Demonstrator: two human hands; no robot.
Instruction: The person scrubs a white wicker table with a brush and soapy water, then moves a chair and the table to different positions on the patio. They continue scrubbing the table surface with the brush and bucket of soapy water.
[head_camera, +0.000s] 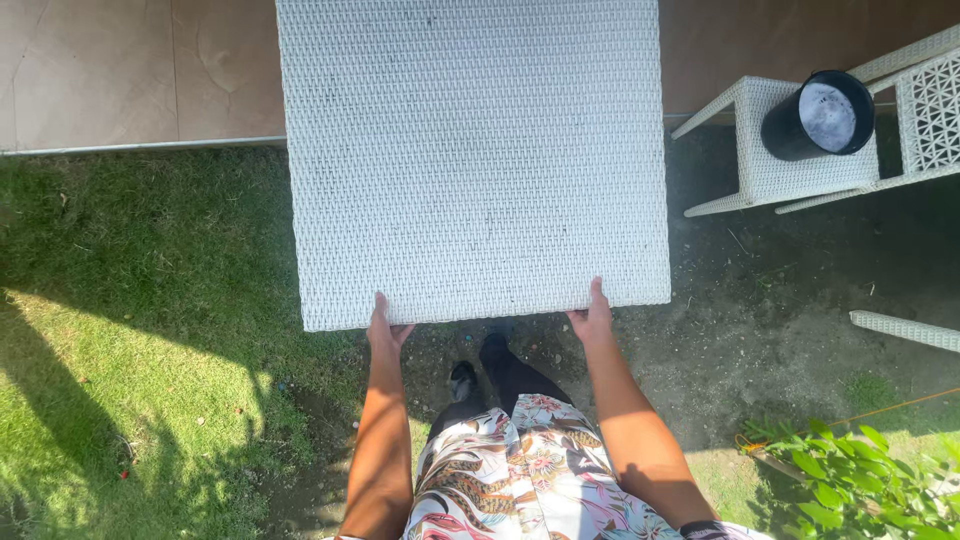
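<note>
The left hand (384, 325) grips the near edge of a big white square table made of woven wicker (475, 150). Its thumb lies on top and the other fingers curl under the edge, out of sight. The right hand (594, 317) grips the same edge further along, thumb on top too. Both arms reach straight out from the person's flowery shirt (520, 480).

The table sits in front of the person, partly over bare dirt (760, 330) and partly over brown paving (120, 70). Green grass (130, 330) lies to the left. To the right, well apart from the table, stands a small white wicker stool (790, 165) with a black round pot (820, 115) lying on it. A leafy green plant (860, 480) grows at the bottom right corner.
</note>
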